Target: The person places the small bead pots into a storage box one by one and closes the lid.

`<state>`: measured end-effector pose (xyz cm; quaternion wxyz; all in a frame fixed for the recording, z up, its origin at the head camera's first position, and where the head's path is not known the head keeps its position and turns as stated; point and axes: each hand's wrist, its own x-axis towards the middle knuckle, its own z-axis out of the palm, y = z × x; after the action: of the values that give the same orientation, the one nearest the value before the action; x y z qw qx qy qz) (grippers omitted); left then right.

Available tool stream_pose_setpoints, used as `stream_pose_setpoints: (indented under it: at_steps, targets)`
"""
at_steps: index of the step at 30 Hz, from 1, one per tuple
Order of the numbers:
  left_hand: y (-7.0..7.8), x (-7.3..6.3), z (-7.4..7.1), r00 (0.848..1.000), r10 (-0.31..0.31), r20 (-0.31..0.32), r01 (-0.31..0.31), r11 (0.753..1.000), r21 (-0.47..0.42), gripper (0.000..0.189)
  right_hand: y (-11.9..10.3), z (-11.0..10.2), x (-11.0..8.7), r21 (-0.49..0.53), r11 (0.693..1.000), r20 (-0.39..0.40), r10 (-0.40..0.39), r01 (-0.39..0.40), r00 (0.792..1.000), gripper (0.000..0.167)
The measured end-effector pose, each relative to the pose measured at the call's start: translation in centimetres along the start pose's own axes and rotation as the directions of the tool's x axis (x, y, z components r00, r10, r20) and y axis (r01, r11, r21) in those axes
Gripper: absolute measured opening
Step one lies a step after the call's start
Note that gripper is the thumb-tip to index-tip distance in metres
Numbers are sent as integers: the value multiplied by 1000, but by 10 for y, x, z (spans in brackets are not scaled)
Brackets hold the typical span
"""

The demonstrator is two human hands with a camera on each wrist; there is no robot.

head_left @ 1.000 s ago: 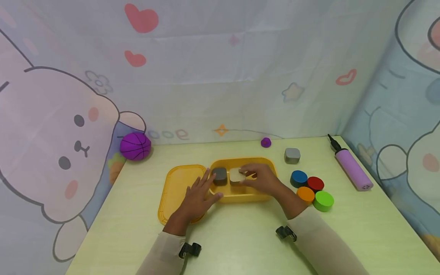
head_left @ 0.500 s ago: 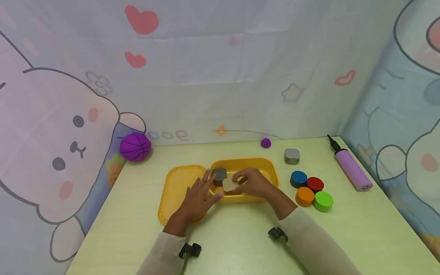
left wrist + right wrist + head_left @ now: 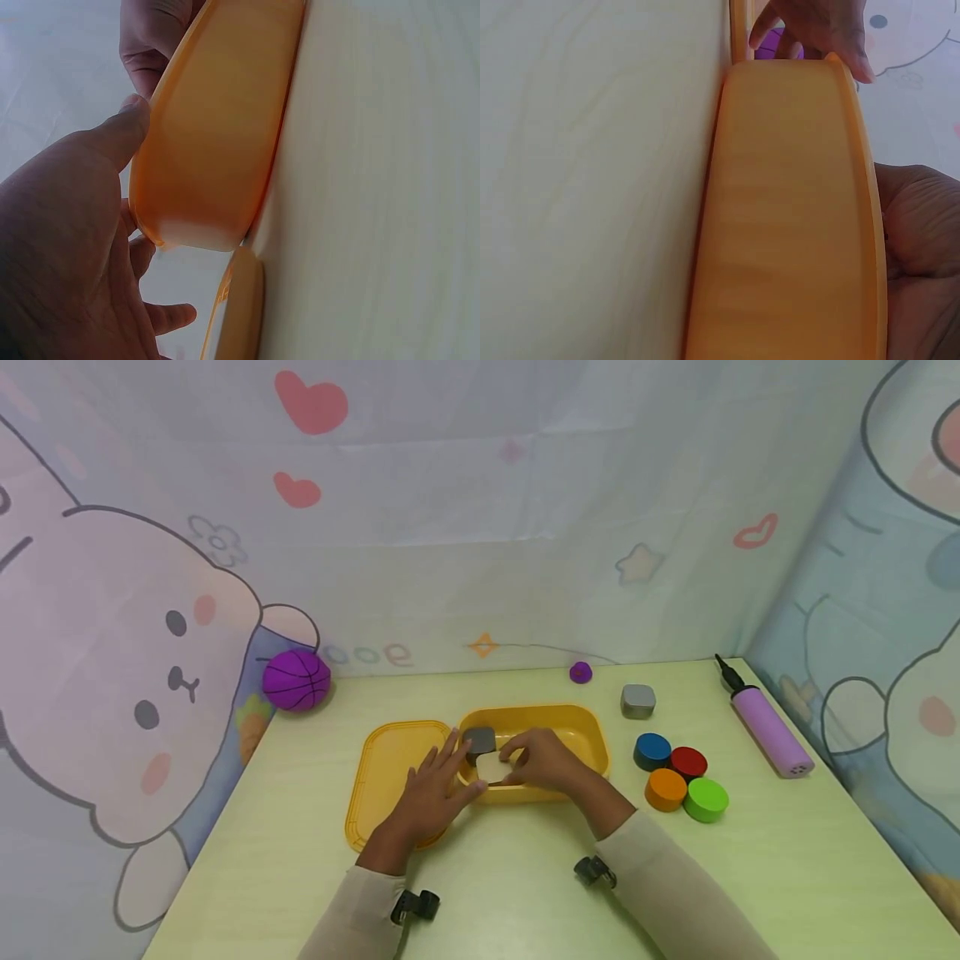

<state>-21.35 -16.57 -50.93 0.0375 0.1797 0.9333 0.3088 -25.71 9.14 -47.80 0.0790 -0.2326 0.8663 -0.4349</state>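
A yellow rectangular container (image 3: 573,718) stands in the middle of the table in the head view. My right hand (image 3: 551,764) reaches into it and pinches a cream block with rounded corners (image 3: 491,767) between thumb and fingers, near the front left corner. Just behind that block sits a dark grey block (image 3: 480,742), also inside. My left hand (image 3: 427,797) spreads its fingers along the container's left end; its thumb (image 3: 127,124) touches the front rim in the left wrist view. From the right wrist, the container's front wall (image 3: 787,210) hides the blocks.
Under the left hand lies a yellow lid (image 3: 397,752). To the right are blue (image 3: 652,751), red (image 3: 690,762), orange (image 3: 666,789) and green (image 3: 706,799) discs, a light grey block (image 3: 637,701) and a purple pump (image 3: 772,731). Behind are a purple ball (image 3: 296,680) and a small purple piece (image 3: 581,672).
My right hand has moved left and toward me inside the container, bringing the cream block into the front left corner, in front of the dark grey one. The left hand has stayed put.
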Motion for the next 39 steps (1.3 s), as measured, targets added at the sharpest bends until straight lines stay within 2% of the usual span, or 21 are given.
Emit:
stream_pose_setpoints:
  at_steps: [5, 11, 20, 26, 32, 39]
  targets:
    - [-1, 0, 0, 1000, 5, 0, -5, 1000, 1, 83, -2, 3, 2, 0, 1000, 9, 10, -10, 1000, 29]
    - [-1, 1, 1, 1000, 10, -7, -10, 1000, 18, 82, -7, 6, 3, 55, 998, 14, 20, -21, 1000, 36]
    - [1, 0, -1, 1000, -1, 5, 1, 1000, 10, 83, -9, 10, 5, 96, 994, 26, 49, -51, 998, 36]
    - [1, 0, -1, 1000, -7, 7, 7, 1000, 12, 82, -7, 2, 1, 63, 998, -48, 30, -27, 998, 37]
    - [0, 1, -1, 1000, -7, 11, 7, 1000, 17, 83, -3, -10, -8, 112, 993, -92, 49, -39, 995, 41]
    - [0, 0, -1, 1000, -6, 10, 6, 1000, -2, 82, 4, -26, -18, 105, 994, -153, 59, -43, 986, 40]
